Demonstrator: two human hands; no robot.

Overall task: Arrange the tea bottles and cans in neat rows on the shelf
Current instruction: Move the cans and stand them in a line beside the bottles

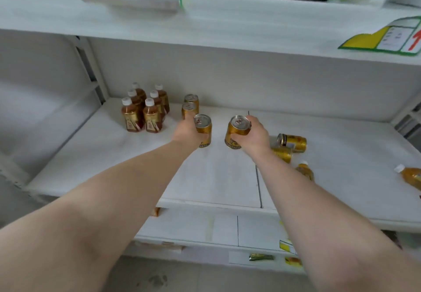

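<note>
I log this as a shop: white retail shelf (218, 177) tiers, a price-label strip (129, 0) on the edge above it, a yellow-green promo tag (385, 39) up right, and identical tea bottles (143, 109) stocked at its back left.

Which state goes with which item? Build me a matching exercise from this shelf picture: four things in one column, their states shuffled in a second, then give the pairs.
Column one:
1. Six tea bottles
2. Can in the left hand
3. Can in the right hand
4. Two cans right of the right hand

Column two:
A. Lying on their sides on the shelf
B. Gripped and tilted, its top leaning right
C. Standing in two rows at the back left
D. Gripped upright, in front of two standing cans

Pairs: 1-C, 2-D, 3-B, 4-A
</note>
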